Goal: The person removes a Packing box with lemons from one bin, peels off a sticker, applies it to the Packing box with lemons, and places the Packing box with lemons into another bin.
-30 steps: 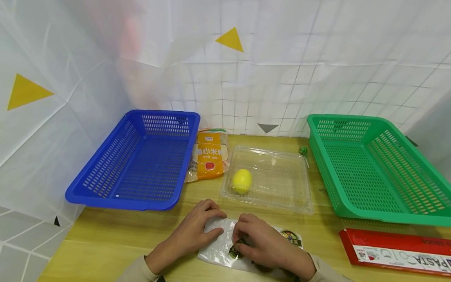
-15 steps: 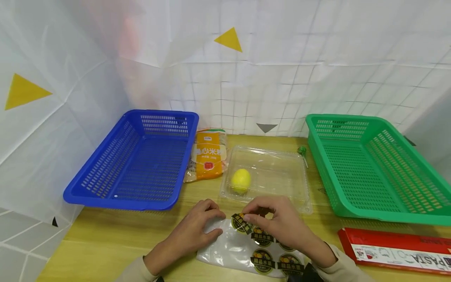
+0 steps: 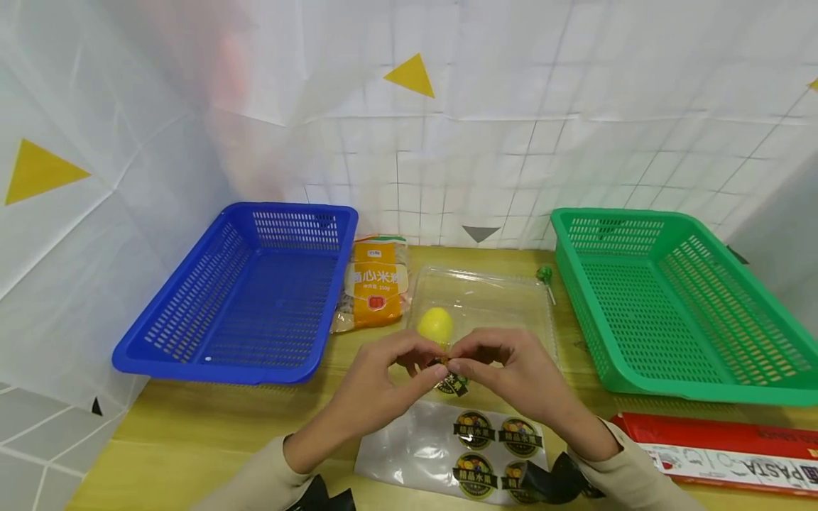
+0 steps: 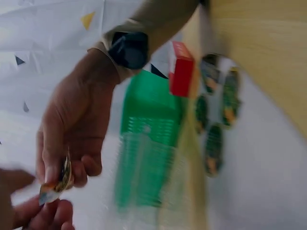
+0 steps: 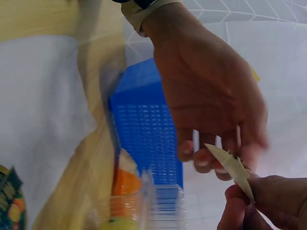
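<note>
Both hands meet above the table in the head view, just in front of the clear plastic box [image 3: 505, 301]. Between thumb and fingertips, my right hand [image 3: 520, 372] pinches a round dark fruit-label sticker [image 3: 454, 385]. From the other side my left hand [image 3: 380, 383] pinches the same sticker's edge. In the right wrist view the sticker [image 5: 234, 168] is curved, its pale back showing. Under the hands lies a whitish sticker sheet [image 3: 402, 447] bearing several more round stickers [image 3: 474, 429]. A yellow lemon-like fruit [image 3: 436, 324] sits in the box's left part, partly behind the hands.
A blue basket [image 3: 220, 372] stands at left, a green basket [image 3: 629, 380] at right. An orange food packet [image 3: 377, 284] lies beside the blue basket. A green-wrapped lollipop [image 3: 545, 275] is near the green one. A red pasta box [image 3: 728, 454] lies front right.
My right hand has peeled a sticker off the sheet and lifted it forward. My left hand has left the sheet and moved up and right to meet it.
</note>
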The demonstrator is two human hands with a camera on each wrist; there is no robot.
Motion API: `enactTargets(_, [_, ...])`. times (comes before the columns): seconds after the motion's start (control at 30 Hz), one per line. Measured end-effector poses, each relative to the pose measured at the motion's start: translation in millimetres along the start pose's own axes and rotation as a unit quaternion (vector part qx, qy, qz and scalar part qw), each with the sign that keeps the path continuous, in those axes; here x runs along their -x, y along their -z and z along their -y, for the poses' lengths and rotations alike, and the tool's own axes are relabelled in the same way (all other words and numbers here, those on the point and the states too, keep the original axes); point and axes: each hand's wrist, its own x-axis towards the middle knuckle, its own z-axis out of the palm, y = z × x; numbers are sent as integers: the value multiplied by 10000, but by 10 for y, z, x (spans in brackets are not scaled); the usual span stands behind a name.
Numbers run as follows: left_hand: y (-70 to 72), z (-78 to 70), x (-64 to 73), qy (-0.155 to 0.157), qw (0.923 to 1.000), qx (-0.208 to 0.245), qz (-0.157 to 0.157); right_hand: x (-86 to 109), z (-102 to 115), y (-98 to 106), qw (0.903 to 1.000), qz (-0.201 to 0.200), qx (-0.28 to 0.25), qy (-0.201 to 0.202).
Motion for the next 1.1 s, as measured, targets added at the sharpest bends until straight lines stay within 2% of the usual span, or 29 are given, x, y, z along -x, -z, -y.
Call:
enactTargets(0.17, [-51, -76, -256, 122, 9985, 144, -512, -56, 24, 105, 9983, -460, -279, -201])
enactTargets(0.27, [-70, -80, -392, 215, 9967, 145, -767, -76, 28, 197, 9953, -832, -133, -469])
enactTargets(0.33, [-85, -66, -478, 275, 9961, 156, -827, -88, 17, 259, 9931, -1018, 69, -573])
enactTargets(0.5, [-115, 5, -665, 474, 9967, 98, -645, -153, -58, 373, 9884, -1289, 485, -642])
enactTargets(0.7, [-137, 137, -826, 469, 9967, -541, -392, -254, -232, 448, 9847, -1309, 765, -857])
enactTargets(0.83, [-151, 216, -842, 485, 9959, -766, -58, -284, -376, 441, 9855, -1183, 670, -1015])
enactTargets(0.9, [-157, 223, -824, 589, 9951, -793, 46, -297, -430, 429, 9871, -1095, 596, -1009])
enactTargets(1.1, [-182, 165, -793, 936, 9926, -775, -14, -323, -494, 420, 9896, -995, 508, -905])
